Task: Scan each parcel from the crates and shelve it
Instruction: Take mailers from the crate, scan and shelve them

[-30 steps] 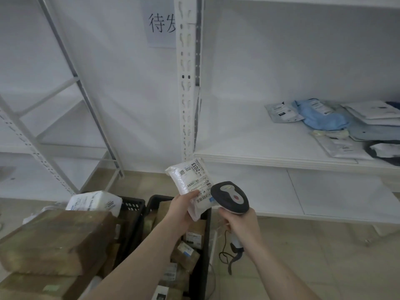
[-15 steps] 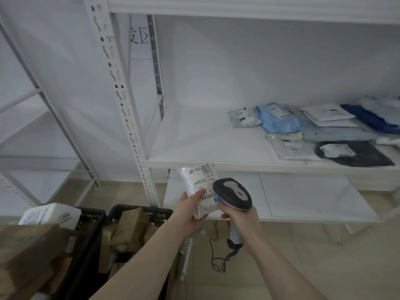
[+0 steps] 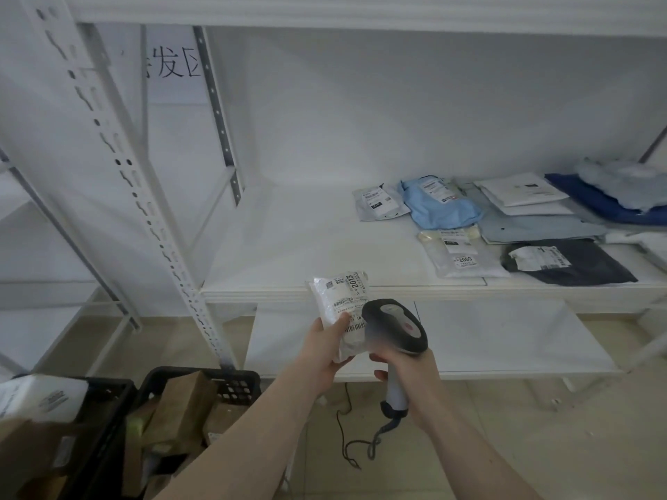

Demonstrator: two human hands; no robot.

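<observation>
My left hand (image 3: 325,350) grips a small white padded parcel (image 3: 339,297) with barcode labels, upright in front of the shelf edge. My right hand (image 3: 409,369) grips the handle of a black and grey barcode scanner (image 3: 395,324), its head right beside the parcel's lower label. Its cable (image 3: 361,449) dangles to the floor. The white shelf (image 3: 288,247) lies just beyond, its left half bare. Black crates (image 3: 234,387) holding brown parcels (image 3: 180,409) sit at the lower left.
Several shelved parcels lie on the right of the shelf: a blue bag (image 3: 440,203), white envelopes (image 3: 519,193), a dark bag (image 3: 574,263), a clear bag (image 3: 458,256). A perforated white upright (image 3: 144,211) stands left. A lower shelf board (image 3: 469,337) sits beneath.
The view has swung right and closer to the shelf. Both hands, with parcel and scanner, have drifted right along the shelf front; the crates have slid to the lower left.
</observation>
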